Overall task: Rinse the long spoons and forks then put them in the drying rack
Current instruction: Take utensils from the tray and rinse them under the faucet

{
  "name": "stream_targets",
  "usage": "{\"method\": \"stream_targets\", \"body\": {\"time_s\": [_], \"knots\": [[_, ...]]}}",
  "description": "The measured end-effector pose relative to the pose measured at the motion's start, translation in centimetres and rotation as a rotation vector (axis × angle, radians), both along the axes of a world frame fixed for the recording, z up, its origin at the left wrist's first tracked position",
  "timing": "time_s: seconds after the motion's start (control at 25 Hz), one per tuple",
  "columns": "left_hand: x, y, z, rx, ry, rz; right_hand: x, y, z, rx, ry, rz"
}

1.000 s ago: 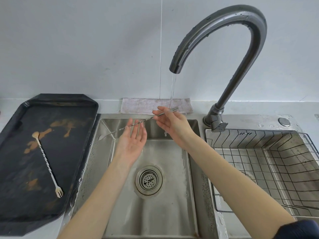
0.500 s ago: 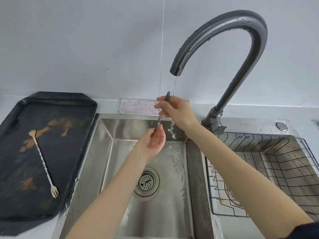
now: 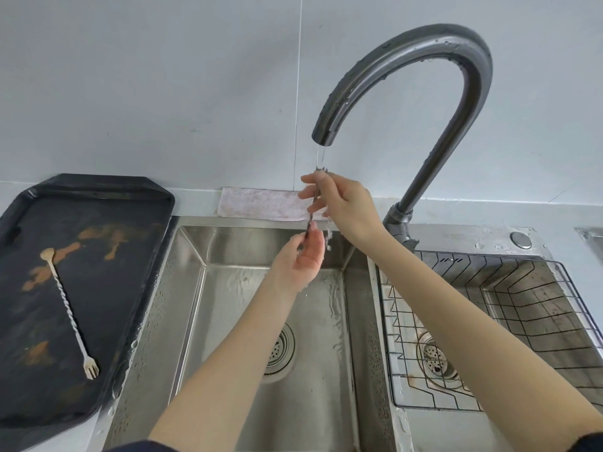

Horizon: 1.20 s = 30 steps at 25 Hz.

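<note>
Both hands higher, one utensil.

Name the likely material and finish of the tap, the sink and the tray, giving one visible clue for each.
Tap: probably metal with a dark polished finish; light streaks and droplets show on its curve.
Sink: likely stainless steel, brushed; silvery with soft, blurred reflections.
Tray: black and matte, carrying brown stains; plastic or coated metal, the look leaves it open.

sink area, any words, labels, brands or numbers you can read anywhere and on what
None can be read.
Faucet: no brand mark shows.
Tray: only brown stains.
Cloth: plain.
Rack: bare wire.
Utensil on the tray, and the one held in the right hand and left hand: no engraving visible.
</note>
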State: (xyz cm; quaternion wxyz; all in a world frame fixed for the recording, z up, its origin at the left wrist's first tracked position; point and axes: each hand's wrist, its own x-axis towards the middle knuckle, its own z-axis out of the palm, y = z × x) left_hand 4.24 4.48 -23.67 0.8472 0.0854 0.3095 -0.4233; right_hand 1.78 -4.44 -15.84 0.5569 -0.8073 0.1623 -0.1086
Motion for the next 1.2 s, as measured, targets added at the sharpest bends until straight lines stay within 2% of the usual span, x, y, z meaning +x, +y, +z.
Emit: {"method": "stream_targets", "body": {"time_s": [0.16,0.36,0.44,0.56,0.72,1.0,1.2], "knots": [[0.3,0.6,-0.3,0.093,-0.091,0.066,0.2,-0.7,-1.2,0.004,-0.047,-0.103],[0.9,3.8,-2.3,0.281,-0.083,0.097,-1.6,-1.4,-5.4,0.342,0.075,-0.274],[1.3,5.3,-3.5,0.403,-0.107,0.050,-2.6,-1.1,-8.0,0.375,0.153,-0.311],[1.6,7.3,-5.9,0.547,-0.129,-0.056,-3.9,-0.2,-11.5,0.178,0.335,-0.249],[1.1,8.9,-8.3,0.652,-0.108,-0.177,-5.6,1.2,-15.2,-0.093,0.549,-0.042],[-1.3,10.2,-13.1,0.792,-0.078,-0.461,-9.9,4.4,-22.0,-0.164,0.897,0.233],[-3.0,10.2,-14.9,0.829,-0.034,-0.576,-12.7,6.7,-24.0,-0.131,1.020,0.292]]}}
